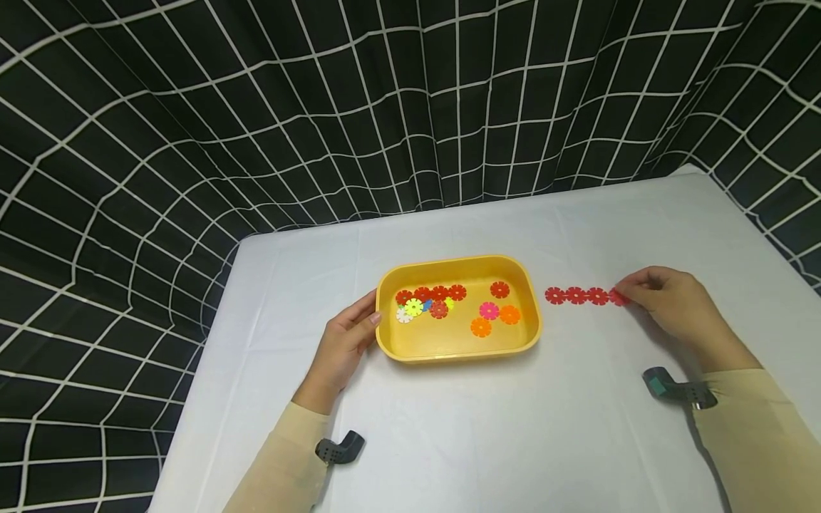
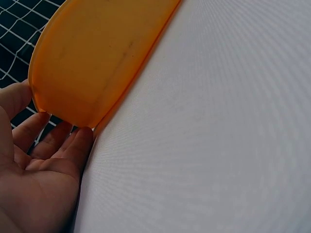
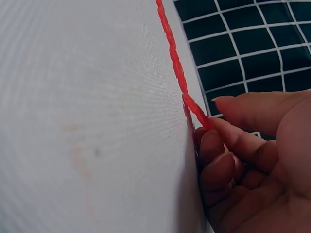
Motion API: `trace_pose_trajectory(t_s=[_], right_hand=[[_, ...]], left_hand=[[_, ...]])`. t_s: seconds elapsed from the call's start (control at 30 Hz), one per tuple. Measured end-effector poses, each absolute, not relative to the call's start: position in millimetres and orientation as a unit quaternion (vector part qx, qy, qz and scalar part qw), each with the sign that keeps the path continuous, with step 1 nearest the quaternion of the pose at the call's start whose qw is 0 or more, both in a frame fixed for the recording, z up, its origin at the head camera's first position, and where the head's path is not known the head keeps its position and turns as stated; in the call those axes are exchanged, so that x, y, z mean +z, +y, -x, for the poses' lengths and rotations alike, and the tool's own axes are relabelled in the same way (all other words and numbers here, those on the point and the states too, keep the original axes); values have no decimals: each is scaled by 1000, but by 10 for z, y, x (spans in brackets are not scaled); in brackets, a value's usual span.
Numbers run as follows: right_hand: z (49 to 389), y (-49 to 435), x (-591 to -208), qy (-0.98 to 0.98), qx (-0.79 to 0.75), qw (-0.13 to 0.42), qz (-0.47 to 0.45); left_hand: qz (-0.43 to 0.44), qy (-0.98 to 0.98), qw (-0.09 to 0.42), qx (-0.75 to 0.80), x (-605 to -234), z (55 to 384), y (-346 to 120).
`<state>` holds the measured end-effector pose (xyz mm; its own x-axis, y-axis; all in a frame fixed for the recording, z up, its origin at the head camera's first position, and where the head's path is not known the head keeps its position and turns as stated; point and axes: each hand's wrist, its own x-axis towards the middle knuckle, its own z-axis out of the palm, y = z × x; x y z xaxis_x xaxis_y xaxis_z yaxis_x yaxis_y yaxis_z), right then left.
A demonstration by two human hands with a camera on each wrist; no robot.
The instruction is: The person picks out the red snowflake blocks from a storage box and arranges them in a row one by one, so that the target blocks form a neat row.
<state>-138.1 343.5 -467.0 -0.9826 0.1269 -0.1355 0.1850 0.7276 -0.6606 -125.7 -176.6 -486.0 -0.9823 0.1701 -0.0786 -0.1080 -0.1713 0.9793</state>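
My left hand (image 1: 343,349) holds the left end of a shallow yellow plastic tray (image 1: 442,339), thumb over the rim and fingers against the outer wall. Inside lie a row of joined red notched discs (image 1: 439,293) and loose interlocking discs, among them a yellow-green disc (image 1: 413,307), a pink disc (image 1: 489,311) and an orange disc (image 1: 481,327). Right of the tray, a straight chain of red interlocking discs (image 1: 575,295) lies on the cloth. My right hand (image 1: 673,306) has the chain's right end at its fingertips; that end disc tilts up in the right wrist view.
A white cloth covers the table (image 1: 449,434). Behind it and down both sides hangs a black curtain with a white grid (image 1: 385,107). Dark wrist devices sit on the left sleeve (image 1: 272,463) and the right sleeve (image 1: 750,427).
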Motion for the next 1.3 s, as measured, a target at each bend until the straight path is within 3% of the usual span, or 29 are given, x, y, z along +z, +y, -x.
trace_pose_trajectory(t_s=[0.7,1.3], right_hand=[[1394,3463,-4711,903,-415,38,-102],[1388,3493,-4717,900,-430,51,-54]], left_hand=[[-32,638,93,764,-4863,1264,-1770],[-32,644,91,759,-4835,1242,-1763]])
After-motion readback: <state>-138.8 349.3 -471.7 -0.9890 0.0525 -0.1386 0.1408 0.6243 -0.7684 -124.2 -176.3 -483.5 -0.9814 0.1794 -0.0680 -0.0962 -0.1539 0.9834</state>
